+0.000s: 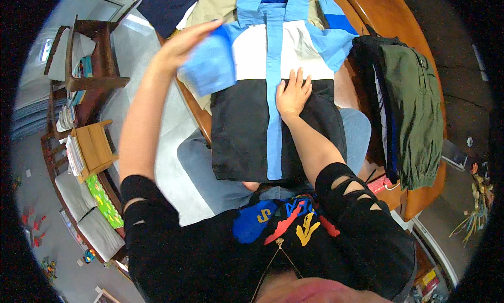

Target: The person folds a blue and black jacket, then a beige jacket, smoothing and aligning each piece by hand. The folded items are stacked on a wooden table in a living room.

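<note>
Head view. Shirt, colour-blocked in light blue, white and black with a light-blue button placket (pixel 273 103), spread front-up on round wooden table (pixel 388 14), hem hanging over near edge onto lap in blue jeans (pixel 194 161). Left hand (pixel 181 43) at shirt's light-blue short sleeve (pixel 210 66), fingers closed on sleeve edge, sleeve folded in over white chest panel. Right hand (pixel 293 93) flat on black lower panel just right of placket, fingers spread, palm pressing down. Olive-green folded garment (pixel 415 108) on dark stack at right of table, apart from shirt. Beige and navy clothes (pixel 210 3) under and beyond shirt's collar. Wooden chairs (pixel 89 56) and grey cushioned bench (pixel 79 203) on floor at left.
</note>
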`<state>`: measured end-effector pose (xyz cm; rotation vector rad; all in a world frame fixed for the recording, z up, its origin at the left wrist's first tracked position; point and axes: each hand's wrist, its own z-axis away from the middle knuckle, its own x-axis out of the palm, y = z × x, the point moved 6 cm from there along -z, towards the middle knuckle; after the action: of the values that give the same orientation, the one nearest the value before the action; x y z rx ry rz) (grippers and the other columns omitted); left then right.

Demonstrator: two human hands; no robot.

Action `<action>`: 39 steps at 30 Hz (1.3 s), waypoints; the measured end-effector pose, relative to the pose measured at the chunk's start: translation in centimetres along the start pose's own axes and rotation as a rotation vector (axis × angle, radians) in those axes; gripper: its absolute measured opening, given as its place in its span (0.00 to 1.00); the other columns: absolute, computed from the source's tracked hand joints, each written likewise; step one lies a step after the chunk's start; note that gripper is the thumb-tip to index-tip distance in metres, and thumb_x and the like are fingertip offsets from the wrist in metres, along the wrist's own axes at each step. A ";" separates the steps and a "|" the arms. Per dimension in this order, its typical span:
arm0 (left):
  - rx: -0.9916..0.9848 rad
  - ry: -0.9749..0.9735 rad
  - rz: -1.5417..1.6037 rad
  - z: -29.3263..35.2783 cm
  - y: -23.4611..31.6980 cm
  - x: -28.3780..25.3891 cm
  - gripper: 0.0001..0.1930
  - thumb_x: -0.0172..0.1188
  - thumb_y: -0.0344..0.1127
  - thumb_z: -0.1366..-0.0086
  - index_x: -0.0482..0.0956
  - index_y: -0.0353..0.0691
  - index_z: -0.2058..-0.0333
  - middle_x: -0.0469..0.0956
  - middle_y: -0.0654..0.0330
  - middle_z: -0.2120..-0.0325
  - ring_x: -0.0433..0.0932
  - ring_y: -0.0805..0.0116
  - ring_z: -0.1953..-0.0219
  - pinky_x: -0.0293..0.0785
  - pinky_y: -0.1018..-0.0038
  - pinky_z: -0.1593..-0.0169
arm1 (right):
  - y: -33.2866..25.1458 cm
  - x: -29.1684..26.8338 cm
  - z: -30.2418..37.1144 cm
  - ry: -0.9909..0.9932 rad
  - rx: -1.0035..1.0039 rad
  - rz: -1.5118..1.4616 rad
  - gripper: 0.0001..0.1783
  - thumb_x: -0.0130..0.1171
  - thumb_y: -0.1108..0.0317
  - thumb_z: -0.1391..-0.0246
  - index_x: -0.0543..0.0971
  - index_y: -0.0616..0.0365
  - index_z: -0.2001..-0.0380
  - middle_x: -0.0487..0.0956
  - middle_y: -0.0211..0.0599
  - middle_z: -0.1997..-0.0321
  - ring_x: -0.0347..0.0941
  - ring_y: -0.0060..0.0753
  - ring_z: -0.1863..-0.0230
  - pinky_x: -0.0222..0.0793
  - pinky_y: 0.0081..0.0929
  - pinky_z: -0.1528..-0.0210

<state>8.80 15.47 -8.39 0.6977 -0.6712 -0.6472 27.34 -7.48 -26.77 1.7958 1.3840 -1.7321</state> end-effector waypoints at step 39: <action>0.580 1.180 -1.217 1.1 -15.5 -0.5 0.09 0.60 0.24 0.46 0.76 0.41 0.65 0.75 0.55 0.63 0.76 0.50 0.55 0.72 0.58 0.53 | -16.3 3.7 -17.9 -0.306 -0.065 -0.567 0.13 0.67 0.64 0.43 0.84 0.66 0.65 0.84 0.45 0.73 0.84 0.42 0.71 0.80 0.38 0.64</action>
<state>2.98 6.18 -19.44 1.8440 0.8173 -0.9549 25.00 15.75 -19.31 1.0946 1.8948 -2.0812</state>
